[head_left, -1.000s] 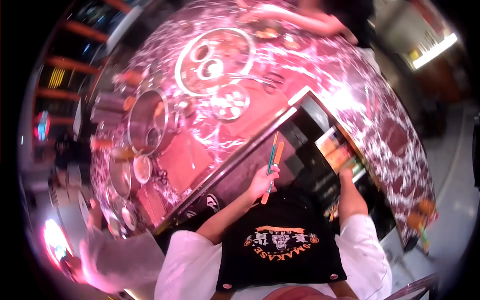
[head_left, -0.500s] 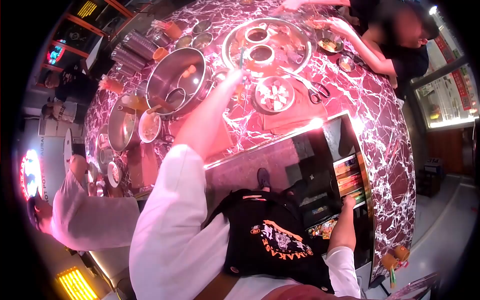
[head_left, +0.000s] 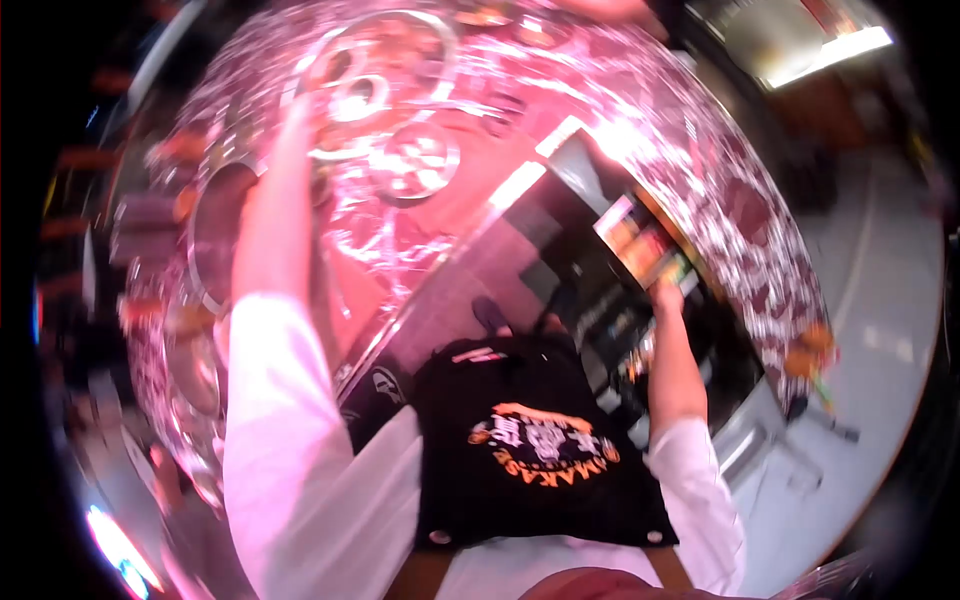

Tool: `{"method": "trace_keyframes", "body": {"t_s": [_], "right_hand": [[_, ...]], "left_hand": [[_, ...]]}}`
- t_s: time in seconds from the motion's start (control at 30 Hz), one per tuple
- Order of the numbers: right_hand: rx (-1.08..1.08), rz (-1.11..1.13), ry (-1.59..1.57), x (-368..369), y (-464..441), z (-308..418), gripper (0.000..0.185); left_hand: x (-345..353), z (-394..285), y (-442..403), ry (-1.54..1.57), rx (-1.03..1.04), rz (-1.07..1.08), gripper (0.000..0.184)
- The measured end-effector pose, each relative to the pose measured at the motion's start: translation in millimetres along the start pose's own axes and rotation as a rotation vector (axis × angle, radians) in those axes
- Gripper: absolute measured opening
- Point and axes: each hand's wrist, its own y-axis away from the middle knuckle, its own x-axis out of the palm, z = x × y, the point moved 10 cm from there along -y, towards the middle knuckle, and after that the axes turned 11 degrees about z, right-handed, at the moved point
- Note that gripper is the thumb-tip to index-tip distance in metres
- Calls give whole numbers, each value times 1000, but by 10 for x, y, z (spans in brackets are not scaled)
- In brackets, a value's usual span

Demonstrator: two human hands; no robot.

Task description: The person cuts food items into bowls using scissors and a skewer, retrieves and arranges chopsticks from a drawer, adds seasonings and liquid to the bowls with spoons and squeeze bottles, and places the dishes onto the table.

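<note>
My left hand (head_left: 299, 108) reaches far out to the near-left edge of a large round metal tray (head_left: 450, 62); motion smears its fingers. Inside that tray stands a white-rimmed bowl (head_left: 359, 98) of dark content. To the hand's right is a bowl of pale chunks (head_left: 416, 162). My right hand (head_left: 667, 293) looks closed, down by the opening in the counter. It is at the lower end of a row of colourful packets or boxes (head_left: 640, 245); whatever it grips is hidden.
Left of my forearm stands a deep metal pot (head_left: 205, 235). Blurred scissors (head_left: 502, 112) lie on a reddish mat (head_left: 490, 160). Marbled counter (head_left: 730, 210) curves around the dark opening. Orange-brown cups (head_left: 810, 350) hang at its right end. Another person's arm (head_left: 610, 8) shows at the top.
The whole view has swung, so tray, pot and counter appear farther left and higher. Half a second ago a thin grey tool showed at my left hand. My right hand stays by the packets.
</note>
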Motion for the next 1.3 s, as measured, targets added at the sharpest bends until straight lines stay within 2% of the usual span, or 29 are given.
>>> {"method": "trace_keyframes", "body": {"t_s": [0.03,0.07,0.13,0.17,0.2,0.23,0.3,0.33,0.37,0.43,0.5,0.6,0.67,0.73,0.8,0.87,0.93,1.0,1.03,1.07,1.1,1.13,1.17,1.2,1.23,1.27,1.3], "right_hand": [[49,10,115,-52,321,234,46],[-155,-22,-91,-36,283,230,26],[15,159,-507,31,1224,717,17],[50,212,-608,89,1458,806,13],[32,223,-751,164,1638,844,11],[28,292,-834,289,1805,847,13],[41,439,-935,587,2209,952,14],[67,508,-953,747,2428,989,14],[70,574,-931,900,2562,976,14],[96,651,-936,1072,2918,1137,11],[98,665,-933,1068,2949,1100,10],[53,573,-976,664,2769,876,8],[111,516,-949,415,2610,647,8],[128,507,-862,205,2348,459,6],[33,398,-832,-14,1867,422,7],[-87,139,-655,-293,1352,482,9],[-115,22,-564,-299,1004,598,9],[-40,39,-258,-195,802,741,9],[17,19,-70,-92,543,592,8],[-110,12,689,126,-23,396,21],[-3,65,612,254,-209,162,32],[55,178,625,300,-30,348,32],[11,199,771,312,184,624,35],[8,186,802,382,-98,393,39],[-139,196,896,620,-778,-155,44],[-70,166,698,416,-354,167,47],[-121,134,555,474,-602,-71,47]], "left_hand": [[183,78,16,193,53,48,16],[292,181,119,156,36,155,21],[947,274,937,127,85,200,21],[1207,561,1149,148,94,357,20],[1615,824,1534,358,16,452,26],[1838,1164,1872,215,-27,434,33],[2546,1708,2446,359,-215,630,32],[2885,1821,2701,386,-322,659,33],[3084,1927,2865,412,-341,703,35],[3318,2301,3042,523,-479,752,40],[3398,2367,3145,463,-508,767,43],[3423,2387,3219,381,-531,729,44],[3409,2373,3250,354,-518,741,43],[3393,2405,3278,373,-521,754,42],[3367,2473,3327,362,-516,731,43],[3373,2503,3406,355,-529,709,43],[3410,2531,3470,411,-563,689,40],[3464,2531,3493,409,-555,664,39],[3496,2524,3513,420,-563,641,39],[3486,2516,3525,430,-567,607,39],[3494,2527,3517,442,-580,617,41],[3517,2445,3527,465,-556,610,43],[3508,2442,3510,477,-544,602,44],[3522,2439,3494,497,-529,601,45],[3534,2428,3507,490,-540,599,45],[3513,2388,3498,482,-541,592,45],[3483,2416,3489,500,-535,585,46]]}}
